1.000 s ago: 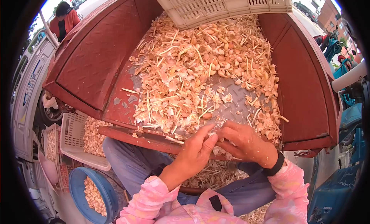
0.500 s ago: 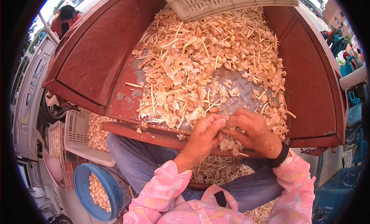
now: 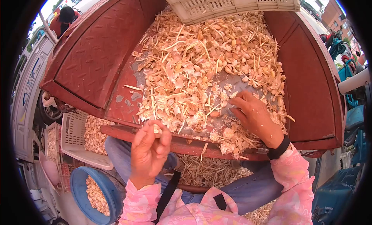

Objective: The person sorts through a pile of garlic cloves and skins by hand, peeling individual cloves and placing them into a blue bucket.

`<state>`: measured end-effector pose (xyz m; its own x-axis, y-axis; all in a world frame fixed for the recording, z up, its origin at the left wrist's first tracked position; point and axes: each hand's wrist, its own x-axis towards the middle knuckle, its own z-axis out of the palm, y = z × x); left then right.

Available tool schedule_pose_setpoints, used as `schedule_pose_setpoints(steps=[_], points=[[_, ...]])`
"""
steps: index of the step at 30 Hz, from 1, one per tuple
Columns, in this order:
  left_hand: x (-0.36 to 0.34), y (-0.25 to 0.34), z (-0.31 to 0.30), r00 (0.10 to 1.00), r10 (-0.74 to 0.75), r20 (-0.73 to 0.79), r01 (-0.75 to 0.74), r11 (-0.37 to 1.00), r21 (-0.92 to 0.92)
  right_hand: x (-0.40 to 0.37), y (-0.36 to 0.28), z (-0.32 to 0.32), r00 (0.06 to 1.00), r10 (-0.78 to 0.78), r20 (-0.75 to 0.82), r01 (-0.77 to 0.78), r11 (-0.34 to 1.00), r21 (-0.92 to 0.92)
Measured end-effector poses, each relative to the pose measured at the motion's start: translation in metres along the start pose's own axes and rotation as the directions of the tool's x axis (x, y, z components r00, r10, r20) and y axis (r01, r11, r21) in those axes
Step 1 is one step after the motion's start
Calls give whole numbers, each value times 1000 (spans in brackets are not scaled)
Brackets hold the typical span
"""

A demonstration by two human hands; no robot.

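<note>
Between the thumb and fingers of my left hand (image 3: 149, 147) is a pale garlic clove (image 3: 157, 129), held above the near edge of the cart bed. My right hand (image 3: 257, 118) hovers low over the metal bed, thumb and forefinger a little apart, with no object visible between them. Just left of its fingertips lie papery garlic skins (image 3: 223, 95) and a loose unpeeled clove (image 3: 215, 114). A large heap of garlic cloves, skins and dry stalks (image 3: 201, 66) spreads across the bed beyond both hands.
Red metal side panels (image 3: 314, 81) flank the bed, and a cream plastic crate (image 3: 236, 3) sits on the heap's far end. At lower left stand a blue bucket (image 3: 77, 178) of peeled cloves and a white crate (image 3: 73, 136) of cloves. Stalks cover the ground below.
My hands were together over the bed's near edge. The left has moved left with a clove in its fingers; the right has separated and shifted slightly up over the bed.
</note>
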<state>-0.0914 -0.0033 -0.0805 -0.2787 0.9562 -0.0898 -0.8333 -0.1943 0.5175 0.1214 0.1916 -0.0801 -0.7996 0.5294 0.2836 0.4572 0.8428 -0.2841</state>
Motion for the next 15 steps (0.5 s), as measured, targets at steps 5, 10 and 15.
schedule_pose_setpoints(steps=[5,10,15], points=[[-22,72,-40,943,265,-203,-232,958,170,17,3,21,983,-114,145,142,971,-192],[-29,33,-19,966,79,-247,-19,971,238,9,11,17,978,85,191,-31,962,-273],[-5,-35,12,948,-298,-108,301,954,9,-4,22,-2,993,112,-43,-110,993,41]])
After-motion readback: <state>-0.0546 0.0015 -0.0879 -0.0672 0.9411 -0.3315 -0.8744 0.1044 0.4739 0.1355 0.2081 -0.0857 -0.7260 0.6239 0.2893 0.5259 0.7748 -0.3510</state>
